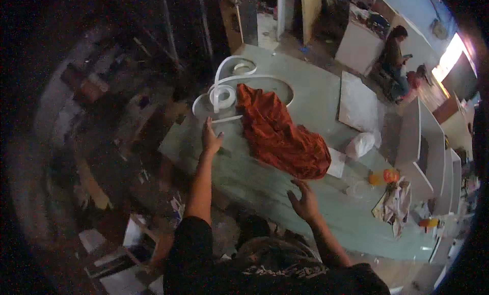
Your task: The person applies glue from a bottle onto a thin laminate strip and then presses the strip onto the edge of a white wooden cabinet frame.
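A crumpled rust-red cloth [280,132] lies across the middle of a pale green table [305,81]. Loops of a flat white strip [222,97] lie beside it on the left, partly coiled and partly spread out. My left hand [211,138] is at the near side of these loops, fingers stretched out and thumb apart; whether the fingertips touch the strip is unclear. Just below the near end of the cloth is my right hand [305,202], its fingers spread, holding nothing.
On the table's right side are a white plastic bag [360,144], an orange-yellow bottle [383,177] and a crumpled patterned cloth [396,203]. White cabinet frames [420,147] stand beyond the right edge. A seated person [396,63] is at the back right. Dim clutter fills the left floor.
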Demonstrator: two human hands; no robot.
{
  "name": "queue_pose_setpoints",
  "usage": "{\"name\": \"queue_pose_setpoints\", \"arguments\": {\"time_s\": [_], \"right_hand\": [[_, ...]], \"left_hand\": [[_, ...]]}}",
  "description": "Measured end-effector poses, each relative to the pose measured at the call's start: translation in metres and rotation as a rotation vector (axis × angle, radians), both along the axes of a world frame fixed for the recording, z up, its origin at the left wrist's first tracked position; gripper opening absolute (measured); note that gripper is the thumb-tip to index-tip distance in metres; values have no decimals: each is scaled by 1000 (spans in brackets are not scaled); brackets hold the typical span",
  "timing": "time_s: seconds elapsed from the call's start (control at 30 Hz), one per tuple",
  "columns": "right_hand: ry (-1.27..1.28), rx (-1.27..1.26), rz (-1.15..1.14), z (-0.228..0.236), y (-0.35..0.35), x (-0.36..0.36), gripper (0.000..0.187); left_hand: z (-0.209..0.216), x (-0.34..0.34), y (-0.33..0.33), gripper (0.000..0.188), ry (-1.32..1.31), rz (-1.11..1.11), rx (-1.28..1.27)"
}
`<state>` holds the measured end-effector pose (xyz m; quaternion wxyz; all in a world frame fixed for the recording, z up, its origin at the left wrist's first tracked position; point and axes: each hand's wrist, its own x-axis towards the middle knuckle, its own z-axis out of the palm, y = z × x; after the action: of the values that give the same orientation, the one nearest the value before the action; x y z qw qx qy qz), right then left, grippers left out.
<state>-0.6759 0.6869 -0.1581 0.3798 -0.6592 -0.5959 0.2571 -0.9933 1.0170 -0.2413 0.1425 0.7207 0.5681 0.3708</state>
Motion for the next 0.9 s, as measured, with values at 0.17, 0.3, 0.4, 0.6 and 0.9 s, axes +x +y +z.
{"name": "queue_pose_setpoints", "arguments": {"time_s": [0.17, 0.3, 0.4, 0.6, 0.9], "right_hand": [[-192, -50, 54, -5, 144, -89, 57], [-363, 21, 147, -29, 248, -132, 69], [-799, 211, 323, -26, 286, -155, 64], [-660, -3, 497, -3, 241, -158, 26], [-399, 266, 379, 21, 128, -187, 34]], "left_hand": [[-50, -13, 31, 60, -101, -107, -57], [-27, -7, -3, 43, 160, -211, 47], [-10, -31, -27, 35, -32, -338, 407], [57, -147, -75, 35, -19, -342, -270], [199, -389, -110, 14, 438, 195, 716]]}}
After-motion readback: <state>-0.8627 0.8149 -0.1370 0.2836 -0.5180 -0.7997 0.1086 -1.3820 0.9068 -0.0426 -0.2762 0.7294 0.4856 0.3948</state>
